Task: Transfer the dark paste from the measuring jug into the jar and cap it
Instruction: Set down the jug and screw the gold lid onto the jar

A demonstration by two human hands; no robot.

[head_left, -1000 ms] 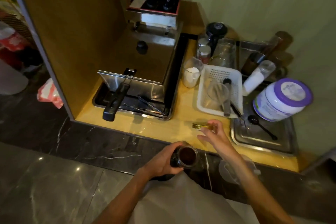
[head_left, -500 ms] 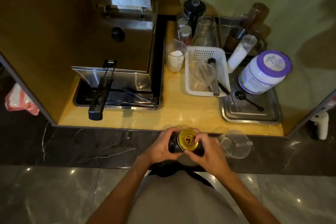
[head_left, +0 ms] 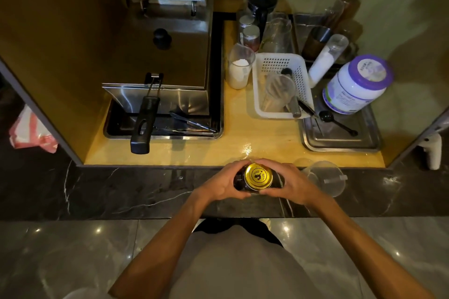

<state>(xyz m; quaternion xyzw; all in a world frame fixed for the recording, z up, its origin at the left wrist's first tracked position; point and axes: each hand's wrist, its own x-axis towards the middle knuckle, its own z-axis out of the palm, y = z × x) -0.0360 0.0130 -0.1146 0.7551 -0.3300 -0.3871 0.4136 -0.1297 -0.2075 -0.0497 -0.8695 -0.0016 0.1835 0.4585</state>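
A dark glass jar (head_left: pixel 239 183) sits over the black marble ledge with a gold lid (head_left: pixel 258 175) on its mouth. My left hand (head_left: pixel 223 182) grips the jar's body from the left. From the right, my right hand (head_left: pixel 289 183) has its fingers curled round the gold lid. The clear measuring jug (head_left: pixel 324 177) lies just right of my right hand on the ledge and looks empty.
A steel fryer (head_left: pixel 167 60) with a black-handled basket stands at the back left. A white basket (head_left: pixel 281 85), a jug of white powder (head_left: pixel 239 68), small jars, a steel tray (head_left: pixel 340 133) with a black spoon and a purple-lidded tub (head_left: pixel 357 82) crowd the yellow counter (head_left: pixel 255 133).
My right hand picked the gold lid off the counter and set it on the jar. Both hands now hold the capped jar, which has moved slightly toward the ledge's far edge.
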